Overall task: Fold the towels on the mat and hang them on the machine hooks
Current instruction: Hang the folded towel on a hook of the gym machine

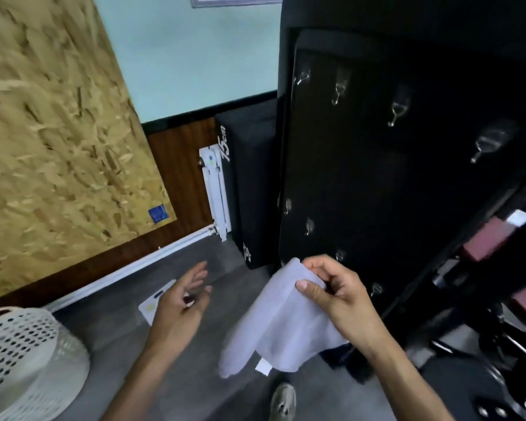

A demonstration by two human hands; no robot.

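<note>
I see the right hand [337, 291] pinching a white towel [281, 326] w/ thumb & fingers, near the black panel's hooks [339, 92]; left hand [181, 302] is spread, holding nothing.

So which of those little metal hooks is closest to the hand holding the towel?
The hook in the lower row, just above the right hand pinching the white towel. The other hooks sit farther away.

Place: gym room
Signs: black machine panel [362, 177] with hooks [397, 112]; black "75cm" box [249, 192] left of it; weight plates [489, 241] right
</note>
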